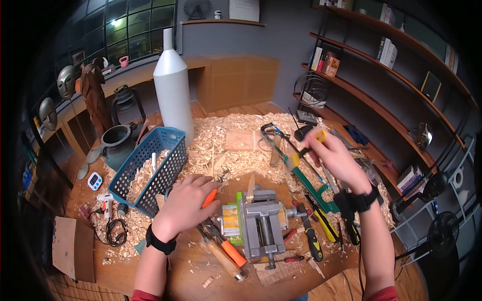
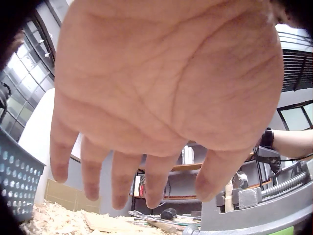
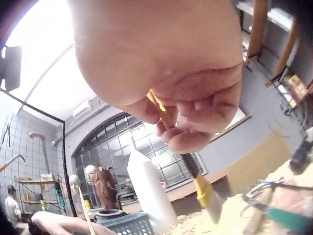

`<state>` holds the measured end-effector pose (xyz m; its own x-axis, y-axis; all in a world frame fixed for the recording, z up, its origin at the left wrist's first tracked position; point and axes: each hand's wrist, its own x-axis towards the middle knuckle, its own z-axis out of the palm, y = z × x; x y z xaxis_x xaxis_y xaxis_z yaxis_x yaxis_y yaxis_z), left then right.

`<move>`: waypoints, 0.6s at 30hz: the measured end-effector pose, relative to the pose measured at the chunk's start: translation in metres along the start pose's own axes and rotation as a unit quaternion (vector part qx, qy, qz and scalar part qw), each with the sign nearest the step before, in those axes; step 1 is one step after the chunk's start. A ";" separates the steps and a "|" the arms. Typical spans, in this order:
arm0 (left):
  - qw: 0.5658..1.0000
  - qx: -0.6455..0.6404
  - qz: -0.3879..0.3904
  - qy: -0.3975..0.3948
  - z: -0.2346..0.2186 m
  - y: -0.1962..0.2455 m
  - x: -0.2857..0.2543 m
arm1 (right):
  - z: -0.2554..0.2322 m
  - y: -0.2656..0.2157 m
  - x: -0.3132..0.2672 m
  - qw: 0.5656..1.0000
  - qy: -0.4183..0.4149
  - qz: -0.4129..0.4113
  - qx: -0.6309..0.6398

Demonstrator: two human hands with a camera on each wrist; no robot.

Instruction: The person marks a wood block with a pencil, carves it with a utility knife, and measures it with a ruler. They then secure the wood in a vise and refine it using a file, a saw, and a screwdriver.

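Note:
My right hand [image 1: 329, 153] is raised over the tools on the right and grips a yellow-and-black handled brush [image 3: 203, 188], its yellow collar and pale flat tip pointing down. My left hand [image 1: 188, 200] hovers palm down between the blue basket and the vise, fingers relaxed and apart, holding nothing. Beside its thumb an orange handle [image 1: 210, 198] shows, partly covered by the hand. A grey metal vise [image 1: 263, 226] stands in front of me, with a thin pointed piece of wood [image 1: 250, 186] upright at its jaws.
A perforated blue basket [image 1: 145, 173] holding shavings stands at the left, before a tall white bottle [image 1: 173, 95]. Wood shavings [image 1: 216, 128] cover the back of the table. A green hacksaw [image 1: 306, 180] and utility knife [image 1: 324, 220] lie right; an orange-handled tool [image 1: 233, 253] lies near the front.

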<state>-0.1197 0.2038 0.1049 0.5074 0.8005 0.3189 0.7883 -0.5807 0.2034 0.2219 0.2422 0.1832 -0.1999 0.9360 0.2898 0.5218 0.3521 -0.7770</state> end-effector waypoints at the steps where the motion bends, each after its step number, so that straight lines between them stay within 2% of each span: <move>1: 1.000 -0.009 0.004 -0.004 -0.001 0.002 0.000 | -0.009 0.007 -0.019 0.995 0.006 0.020 -0.101; 2: 1.000 -0.010 0.009 -0.005 -0.002 0.003 0.000 | -0.017 0.014 -0.038 0.978 0.012 0.039 -0.202; 3: 1.000 -0.021 0.013 -0.008 -0.003 0.003 0.000 | -0.020 0.022 -0.057 0.964 0.018 0.003 -0.265; 4: 0.999 -0.033 0.018 -0.012 -0.003 0.004 -0.001 | -0.021 0.047 -0.074 0.959 0.037 -0.036 -0.280; 6: 0.999 -0.035 0.028 -0.015 -0.003 0.004 -0.003 | -0.028 0.073 -0.103 0.957 0.002 -0.032 -0.290; 8: 0.999 -0.031 0.022 -0.016 -0.006 0.008 -0.009 | -0.031 0.099 -0.122 0.939 -0.044 0.040 -0.339; 9: 0.999 -0.038 0.001 -0.027 -0.011 0.015 -0.014 | -0.031 0.107 -0.133 0.938 -0.033 0.029 -0.343; 11: 0.999 -0.029 0.003 -0.035 -0.013 0.020 -0.026 | -0.027 0.104 -0.147 0.939 -0.022 0.019 -0.343; 13: 0.999 -0.014 0.003 -0.042 -0.016 0.022 -0.043 | -0.025 0.087 -0.158 0.926 0.038 -0.016 -0.375; 14: 0.999 -0.010 0.000 -0.045 -0.022 0.027 -0.048 | -0.022 0.076 -0.162 0.928 0.036 -0.017 -0.370; 16: 1.000 -0.020 0.001 0.024 -0.038 0.042 -0.057 | -0.012 0.048 -0.169 0.985 0.100 -0.017 -0.137; 17: 0.998 -0.014 -0.003 0.060 -0.046 0.051 -0.057 | -0.005 0.026 -0.170 0.993 0.111 -0.029 -0.005; 18: 0.993 -0.001 0.004 0.118 -0.051 0.063 -0.055 | 0.004 -0.001 -0.167 0.984 0.119 -0.039 0.129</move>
<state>-0.1156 0.1152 0.1473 0.4183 0.7391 0.5280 0.7836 -0.5875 0.2017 0.2516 0.0854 0.1331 -0.0152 0.8914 0.4530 0.2781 0.4389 -0.8544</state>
